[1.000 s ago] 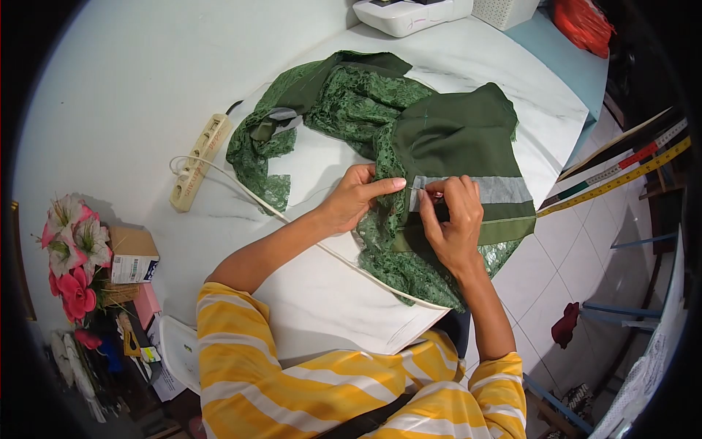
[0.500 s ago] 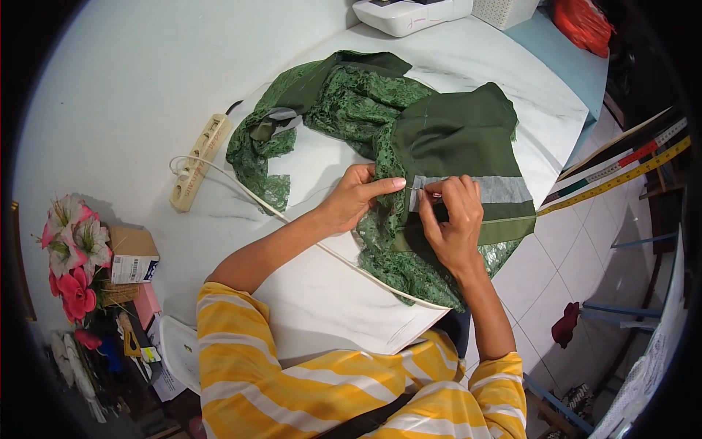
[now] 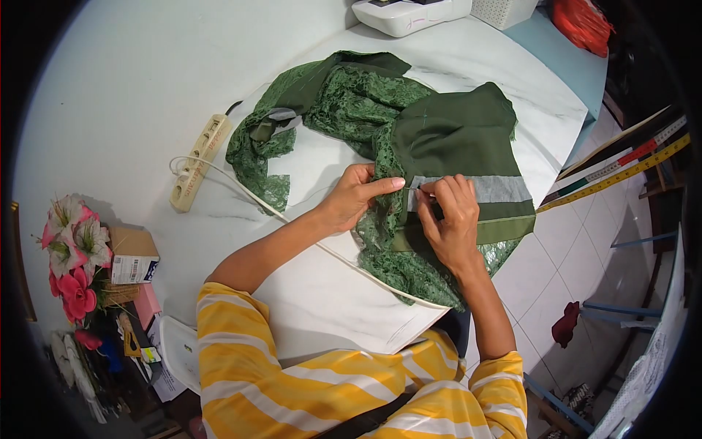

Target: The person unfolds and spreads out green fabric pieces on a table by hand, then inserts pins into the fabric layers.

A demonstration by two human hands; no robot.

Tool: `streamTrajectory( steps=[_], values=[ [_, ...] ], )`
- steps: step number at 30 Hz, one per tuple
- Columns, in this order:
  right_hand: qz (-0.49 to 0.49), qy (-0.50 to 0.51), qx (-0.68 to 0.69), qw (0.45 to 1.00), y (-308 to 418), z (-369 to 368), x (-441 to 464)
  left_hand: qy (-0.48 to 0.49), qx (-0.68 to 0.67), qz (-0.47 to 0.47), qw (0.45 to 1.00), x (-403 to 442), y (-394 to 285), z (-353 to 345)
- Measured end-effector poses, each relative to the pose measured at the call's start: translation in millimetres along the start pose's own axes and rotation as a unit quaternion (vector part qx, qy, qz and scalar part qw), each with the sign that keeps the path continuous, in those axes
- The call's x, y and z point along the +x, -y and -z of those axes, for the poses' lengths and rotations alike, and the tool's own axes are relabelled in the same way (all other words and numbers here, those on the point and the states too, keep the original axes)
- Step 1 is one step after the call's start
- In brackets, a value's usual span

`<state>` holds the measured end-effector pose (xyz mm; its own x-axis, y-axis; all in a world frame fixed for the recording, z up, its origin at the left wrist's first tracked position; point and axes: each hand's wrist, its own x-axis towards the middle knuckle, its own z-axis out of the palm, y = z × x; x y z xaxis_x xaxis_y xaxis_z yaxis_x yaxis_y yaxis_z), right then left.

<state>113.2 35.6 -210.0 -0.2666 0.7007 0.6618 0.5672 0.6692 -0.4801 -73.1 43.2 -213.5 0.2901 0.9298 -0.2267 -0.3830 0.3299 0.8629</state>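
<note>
A dark green garment (image 3: 461,132) with green lace lies spread on the white marbled table (image 3: 314,293). My left hand (image 3: 356,196) pinches the lace edge, its thumb pointing right along the fabric. Just to the right, my right hand (image 3: 451,219) has its thumb and forefinger together on a thin needle (image 3: 412,188), whose other end meets the cloth near my left thumb. A grey strip (image 3: 504,189) crosses the green cloth beside and behind my right fingers.
A power strip (image 3: 199,162) lies at the left, and its white cable (image 3: 322,245) passes under my left forearm. A white machine (image 3: 409,16) stands at the back. Flowers (image 3: 77,256) and a cardboard box (image 3: 133,254) are at the far left. Measuring tapes (image 3: 621,173) hang at the right.
My right hand has shifted slightly left, closer to my left thumb. My left hand and the garment have hardly moved.
</note>
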Motion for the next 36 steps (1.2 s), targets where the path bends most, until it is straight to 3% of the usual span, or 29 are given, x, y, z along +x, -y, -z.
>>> streamTrajectory(
  steps=[8,18,24,28,33,36],
  values=[
    [-0.077,0.062,0.069,0.993,0,-2,-5,0.009,-0.010,0.004,1.000,5,6,7],
    [0.025,0.011,0.002,1.000,1,1,5,-0.019,-0.033,0.000,0.999,2,3,2],
    [0.026,0.017,0.011,0.999,0,1,4,-0.012,-0.023,-0.003,1.000,3,4,3],
    [-0.043,0.045,0.107,0.992,-4,-4,-4,-0.006,-0.020,0.001,1.000,4,4,3],
    [-0.085,0.076,0.116,0.987,-1,-4,-7,-0.011,-0.016,-0.001,1.000,3,2,1],
    [-0.028,0.033,0.054,0.998,2,-1,-1,-0.016,-0.021,-0.004,1.000,2,1,0]
  ],
)
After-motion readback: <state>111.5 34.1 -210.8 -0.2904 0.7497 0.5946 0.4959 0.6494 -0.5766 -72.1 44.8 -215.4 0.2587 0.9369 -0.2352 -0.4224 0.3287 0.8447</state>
